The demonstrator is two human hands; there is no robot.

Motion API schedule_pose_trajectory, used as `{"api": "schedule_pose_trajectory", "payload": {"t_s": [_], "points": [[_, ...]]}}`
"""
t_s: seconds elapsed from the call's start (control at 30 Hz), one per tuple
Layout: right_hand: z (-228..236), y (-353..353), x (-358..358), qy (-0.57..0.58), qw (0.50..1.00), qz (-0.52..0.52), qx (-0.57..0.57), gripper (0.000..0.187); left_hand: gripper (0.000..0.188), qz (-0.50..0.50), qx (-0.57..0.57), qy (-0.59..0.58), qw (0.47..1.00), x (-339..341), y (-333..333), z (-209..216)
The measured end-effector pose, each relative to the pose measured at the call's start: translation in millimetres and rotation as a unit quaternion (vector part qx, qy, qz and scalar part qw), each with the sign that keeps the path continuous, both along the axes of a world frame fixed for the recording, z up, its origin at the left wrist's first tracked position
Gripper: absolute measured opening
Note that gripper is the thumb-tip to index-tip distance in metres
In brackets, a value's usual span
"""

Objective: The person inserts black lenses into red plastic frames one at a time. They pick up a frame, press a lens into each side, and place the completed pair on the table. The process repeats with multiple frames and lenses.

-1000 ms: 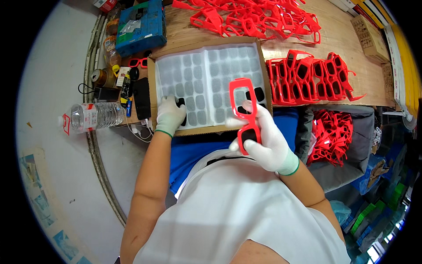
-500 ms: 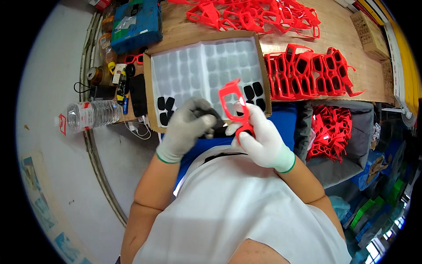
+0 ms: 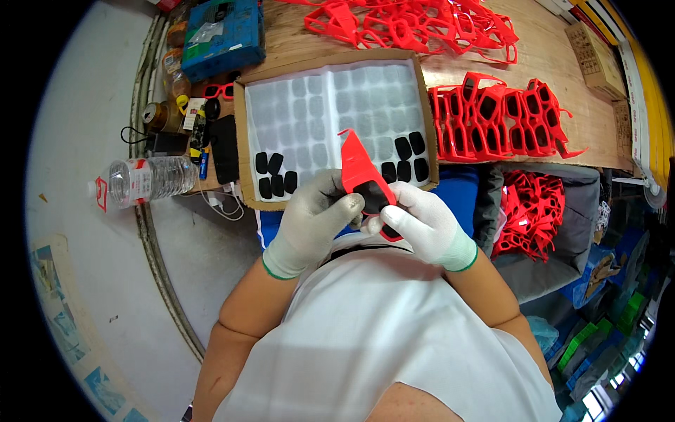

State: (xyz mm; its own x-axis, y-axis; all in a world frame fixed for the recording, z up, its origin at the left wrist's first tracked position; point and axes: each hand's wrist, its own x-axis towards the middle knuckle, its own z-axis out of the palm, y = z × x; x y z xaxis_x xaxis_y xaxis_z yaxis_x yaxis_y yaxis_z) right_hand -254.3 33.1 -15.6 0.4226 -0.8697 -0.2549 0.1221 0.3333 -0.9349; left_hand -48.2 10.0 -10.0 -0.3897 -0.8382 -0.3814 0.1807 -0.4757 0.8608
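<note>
Both my hands wear white gloves with green cuffs, the left one greyed at the fingers. Between them, above my lap, is a pair of red sunglasses, tilted with one temple pointing up and away. A dark lens lies at the upper eye opening; whether it is fully seated I cannot tell. My left hand grips the sunglasses at this lens, thumb beside its edge. My right hand pinches the frame around the bridge and lower rim, where another dark lens partly shows. Some fingertips are hidden behind the frame.
A cardboard box with white sheets and loose dark lenses is just beyond my hands. Rows of red sunglasses stand right; red frames pile behind. A grey bin holds more. Left are a plastic bottle and blue case.
The dark lens in my left hand has come to the upper eye opening, which was empty. My left hand moved right onto the sunglasses, and the frame has turned in my right hand.
</note>
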Motion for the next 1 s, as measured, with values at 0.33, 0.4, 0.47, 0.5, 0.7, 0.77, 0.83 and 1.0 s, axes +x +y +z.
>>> {"api": "schedule_pose_trajectory", "payload": {"t_s": [0.33, 0.4, 0.47, 0.5, 0.7, 0.77, 0.83, 1.0], "points": [[-6.7, 2.8, 8.7, 0.0, 0.998, -0.047, 0.035, 0.025, 0.02, 0.042, -0.054, -0.053, 0.996, -11.1, 7.7, -5.4], [-7.0, 3.6, 10.5, 0.011, 0.997, -0.059, 0.038, 0.025, 0.02, 0.051, -0.057, -0.07, 0.995, -14.0, 8.4, -5.8], [-5.7, 1.8, 11.4, 0.009, 0.998, -0.051, 0.037, 0.025, 0.02, 0.064, -0.059, -0.101, 0.991, -16.7, 10.5, -6.1], [-4.6, 0.9, 11.3, 0.008, 0.998, -0.049, 0.036, 0.025, 0.02, 0.079, -0.055, -0.094, 0.991, -17.3, 10.7, -5.1], [-3.1, -1.2, 8.6, 0.022, 0.999, -0.019, 0.035, 0.024, 0.017, 0.084, -0.059, -0.085, 0.991, -13.8, 7.8, -2.7], [-2.4, 2.4, 12.0, 0.054, 0.997, -0.05, -0.005, 0.022, 0.017, 0.078, -0.069, -0.067, 0.992, -13.4, 8.1, -9.0], [-2.9, 3.3, 13.9, 0.087, 0.994, -0.061, -0.035, 0.021, 0.016, 0.101, -0.077, -0.093, 0.987, -18.5, 9.8, -15.1], [-1.6, 1.2, 16.9, 0.151, 0.979, -0.072, -0.116, 0.017, 0.016, 0.137, -0.091, -0.154, 0.974, -28.0, 11.8, -12.0]]}}
